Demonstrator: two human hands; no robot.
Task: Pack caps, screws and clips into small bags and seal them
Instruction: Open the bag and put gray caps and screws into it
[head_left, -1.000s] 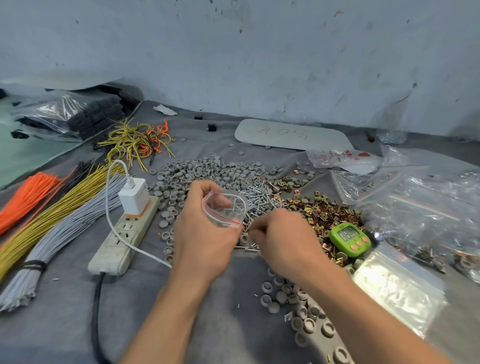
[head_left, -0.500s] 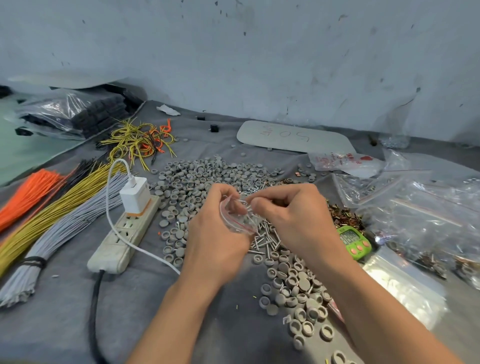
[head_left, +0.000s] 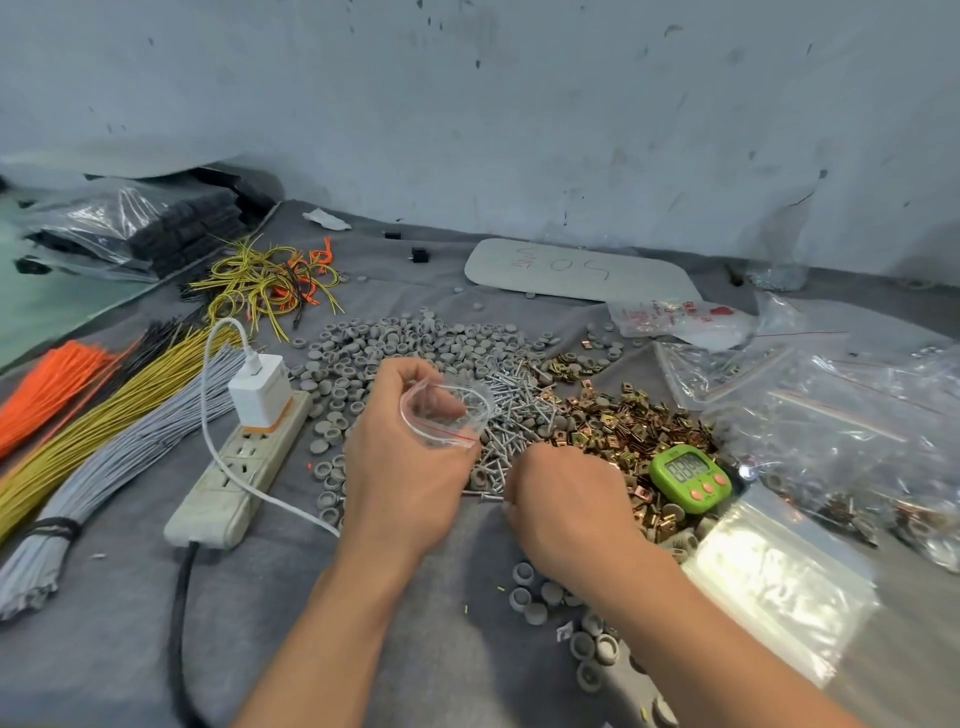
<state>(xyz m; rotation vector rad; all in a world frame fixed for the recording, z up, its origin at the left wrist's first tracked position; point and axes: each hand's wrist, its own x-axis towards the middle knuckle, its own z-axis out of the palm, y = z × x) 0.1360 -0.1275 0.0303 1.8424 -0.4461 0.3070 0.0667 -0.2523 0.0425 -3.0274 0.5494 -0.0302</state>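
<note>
Small clear bag (head_left: 448, 415), red line at the zip edge, is held above the table (head_left: 457, 582), over the near-left margin of the screw pile (head_left: 519, 410). Mouth of the bag is held open in a rounded shape and faces up and to the right. Contents of the bag cannot be made out.

Left hand (head_left: 410, 467): raised, back toward the camera. Its fingers (head_left: 400, 376) are curled round the bag rim, and one is seen through the plastic.

Right hand (head_left: 566, 499): lowered to the table at the near edge of the screw pile, just right of the left hand and apart from it. Knuckles are turned up and the fingers are tucked under the palm, out of sight. Whether a screw is pinched cannot be told.

Grey caps (head_left: 415, 338) are spread behind and left of the screws. A further scatter lies near the right forearm. Brass-coloured clips (head_left: 634, 421) are heaped to the right of the screws.

A green timer (head_left: 691, 478) lies at the near edge of the clips. A stack of empty bags (head_left: 779, 577) lies just beside it, nearer the camera. A power strip (head_left: 239, 467) with a white charger (head_left: 260, 389) plugged in is noted at left. Beyond it, grey, yellow and orange wire bundles (head_left: 104, 431) are laid side by side.
</note>
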